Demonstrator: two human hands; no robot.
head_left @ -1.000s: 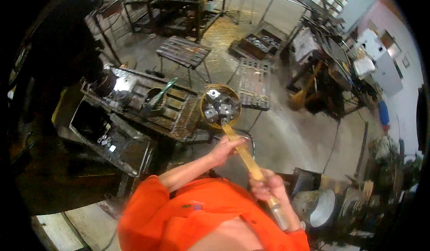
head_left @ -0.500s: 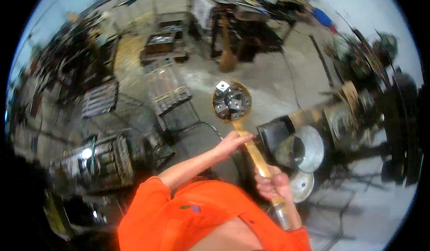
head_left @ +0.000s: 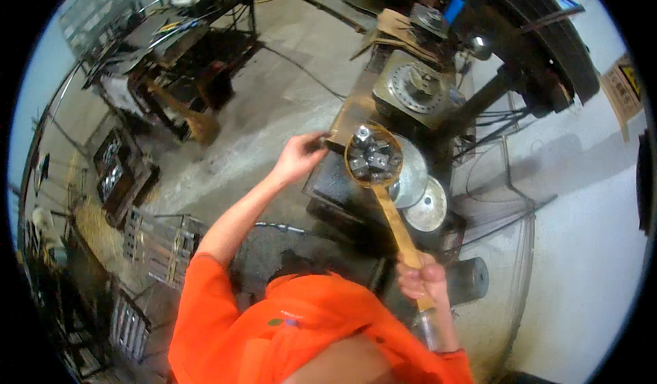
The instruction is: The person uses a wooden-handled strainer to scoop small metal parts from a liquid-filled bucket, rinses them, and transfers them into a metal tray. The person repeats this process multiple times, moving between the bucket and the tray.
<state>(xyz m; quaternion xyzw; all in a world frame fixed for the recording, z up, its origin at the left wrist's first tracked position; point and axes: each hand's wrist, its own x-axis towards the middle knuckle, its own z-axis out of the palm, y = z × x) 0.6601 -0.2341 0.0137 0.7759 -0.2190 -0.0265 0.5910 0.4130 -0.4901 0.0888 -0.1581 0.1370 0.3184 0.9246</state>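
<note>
My right hand (head_left: 420,276) is closed around the lower part of the yellowish handle of a long-handled scoop (head_left: 391,213). Its round, yellow-rimmed bowl holds several small silvery metal blocks (head_left: 375,157), some with a hole in them. The bowl is over the edge of a dark metal bench (head_left: 335,182), in front of two round metal discs. My left hand (head_left: 301,158) is off the handle, fingers stretched toward the bench's far left corner, with nothing visible in them. Whether the fingertips touch the bench is unclear.
On the bench stand a large metal disc (head_left: 410,172), a smaller pale disc (head_left: 427,205) and a round machine table (head_left: 416,86). A dark machine arm (head_left: 534,35) rises at the far right. A grey cylinder (head_left: 471,279) stands by the wall. Metal racks (head_left: 161,247) lie left; a cluttered table (head_left: 171,45) stands behind.
My view has turned right, toward the bench. My left hand has let go of the scoop's handle and reached to the bench corner. The scoop's bowl is now over the bench; my right hand still holds it.
</note>
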